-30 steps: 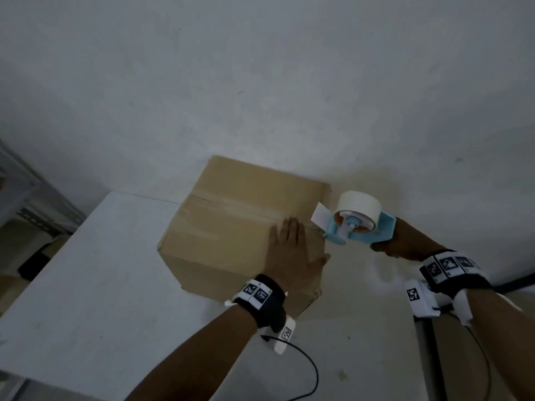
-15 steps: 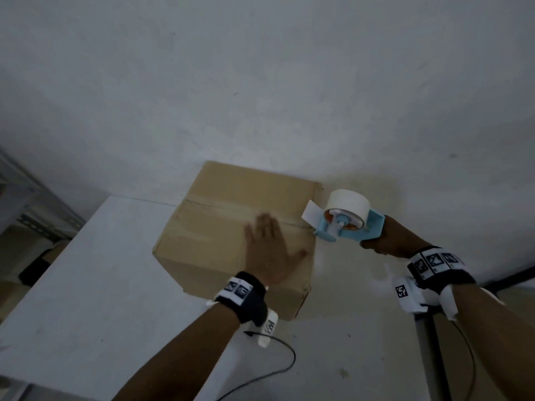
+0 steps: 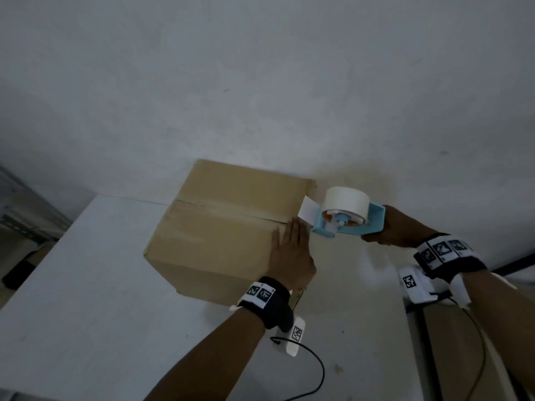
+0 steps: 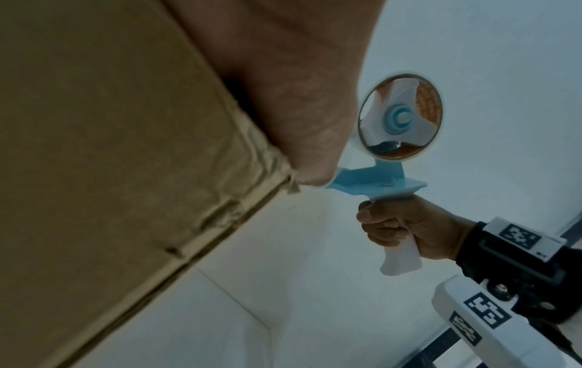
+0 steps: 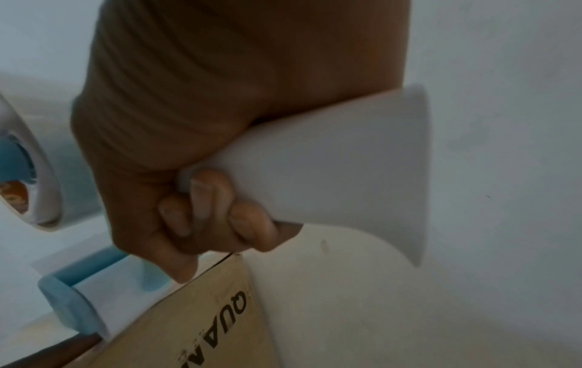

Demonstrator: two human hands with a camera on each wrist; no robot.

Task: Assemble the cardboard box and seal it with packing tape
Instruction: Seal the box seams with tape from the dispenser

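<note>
In the head view, the cardboard box (image 3: 228, 227) is seen on the white bench (image 3: 86, 285), with its flaps closed and the centre seam (image 3: 231, 211) running across the top from the far-left side toward the right edge. The left hand (image 3: 291, 256) is laid flat on the top, fingers straight, at the right end of that seam. Just beyond its fingertips, to the right, the tape dispenser (image 3: 347, 218) is held by the right hand (image 3: 396, 230), and the free tape end (image 3: 307, 210) stands at the box edge, almost in line with the seam (contact cannot be confirmed). It is judged that the tape must be drawn along the seam, away from the right hand.

In the left wrist view, the left palm (image 4: 299, 99) is pressed on the box corner (image 4: 270, 159), and the right hand is closed around the white handle (image 4: 401, 254).

In the right wrist view, the fingers (image 5: 201, 199) are curled around the handle, and the box side below them carries black printed letters (image 5: 226, 323), of which only "QUA" can be read.
</note>
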